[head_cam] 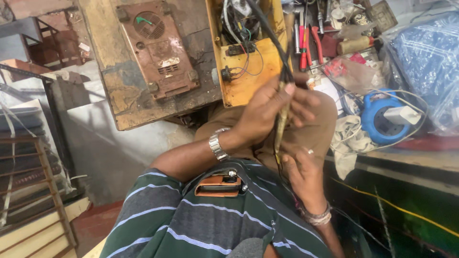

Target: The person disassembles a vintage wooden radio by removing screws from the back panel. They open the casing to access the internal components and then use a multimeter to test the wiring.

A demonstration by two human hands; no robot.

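While both hands grip, cable [282, 119] runs btwn fingers [287, 91].

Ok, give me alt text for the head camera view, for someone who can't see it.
A person's left hand and right hand hold a thin black cable stretched between them, over a lap in brown trousers. Ahead lies an open yellow metal box of wiring, beside a cluttered bench with red-handled tools and a round blue cable reel.

Blue bag [430, 57] cut off rightward
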